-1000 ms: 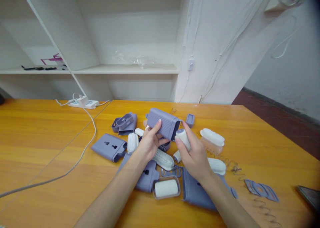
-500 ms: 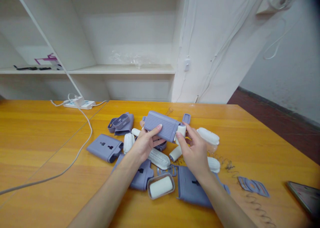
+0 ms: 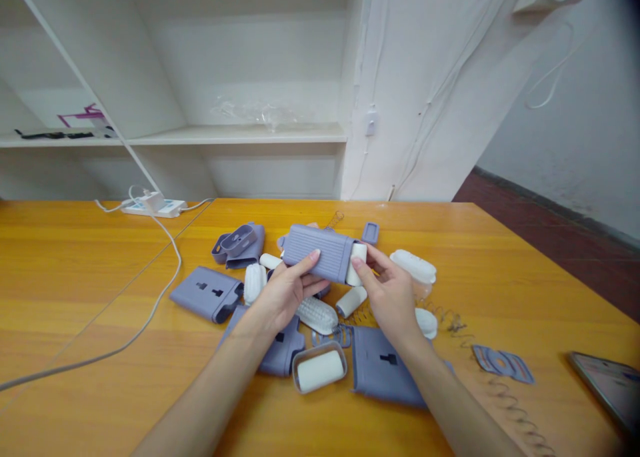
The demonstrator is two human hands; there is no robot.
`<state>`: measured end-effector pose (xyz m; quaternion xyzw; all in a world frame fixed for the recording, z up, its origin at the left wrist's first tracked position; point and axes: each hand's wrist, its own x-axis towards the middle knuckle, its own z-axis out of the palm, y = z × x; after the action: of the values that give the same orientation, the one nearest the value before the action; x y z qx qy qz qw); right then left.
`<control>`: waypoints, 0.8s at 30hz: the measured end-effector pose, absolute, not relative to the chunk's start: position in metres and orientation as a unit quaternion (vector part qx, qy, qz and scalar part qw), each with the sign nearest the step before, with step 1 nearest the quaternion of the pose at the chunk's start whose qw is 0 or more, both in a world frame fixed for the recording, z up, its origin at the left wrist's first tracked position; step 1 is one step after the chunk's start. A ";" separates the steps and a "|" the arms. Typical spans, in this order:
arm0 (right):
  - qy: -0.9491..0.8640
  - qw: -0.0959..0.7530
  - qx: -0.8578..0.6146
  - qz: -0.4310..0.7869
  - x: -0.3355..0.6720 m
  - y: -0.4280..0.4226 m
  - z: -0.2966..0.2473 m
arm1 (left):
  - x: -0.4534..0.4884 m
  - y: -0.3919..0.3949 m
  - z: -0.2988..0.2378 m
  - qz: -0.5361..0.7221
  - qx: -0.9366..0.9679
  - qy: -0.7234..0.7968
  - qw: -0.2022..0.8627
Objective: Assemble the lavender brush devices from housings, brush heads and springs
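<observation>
My left hand [image 3: 293,280] grips a ribbed grey-purple plastic case [image 3: 320,251] from below, thumb on its top face. At the case's right end, my right hand [image 3: 387,287] pinches a white block-like insert [image 3: 357,263], which sits partly inside the opening. Beneath the hands lie a bumpy white brush head [image 3: 317,315] and a white roller-like piece [image 3: 351,301]. Nearer me rests a small tray [image 3: 320,367] with a white block in it. A flat grey-purple case [image 3: 383,367] lies partly under my right forearm.
More grey-purple cases [image 3: 207,293] and oval frames [image 3: 238,241] lie to the left. White brush heads [image 3: 414,267], coiled springs [image 3: 515,407] and flat plates [image 3: 503,363] spread to the right, with a phone [image 3: 607,383] at the edge. A cable [image 3: 170,290] runs from a power strip [image 3: 155,207].
The white insert has turned to line up with the case's open end, its edge now against the opening. Both hands keep their holds. The view has shifted slightly.
</observation>
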<state>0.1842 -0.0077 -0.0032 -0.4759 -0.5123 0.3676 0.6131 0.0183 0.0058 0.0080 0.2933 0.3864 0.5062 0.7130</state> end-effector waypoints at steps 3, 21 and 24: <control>-0.514 0.605 -0.490 0.360 0.183 -0.007 -0.003 | 0.018 0.006 0.005 0.506 0.300 0.393 0.707; -0.455 0.618 -0.504 0.395 0.181 0.015 -0.009 | 0.024 0.017 -0.005 0.526 0.277 0.417 0.687; -0.436 0.617 -0.514 0.406 0.182 0.021 -0.005 | 0.025 0.024 -0.003 0.539 0.286 0.417 0.674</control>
<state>0.1817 0.0211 -0.0050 -0.5140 -0.4360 0.4061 0.6171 0.0255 0.0240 -0.0030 0.2857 0.4172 0.5386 0.6739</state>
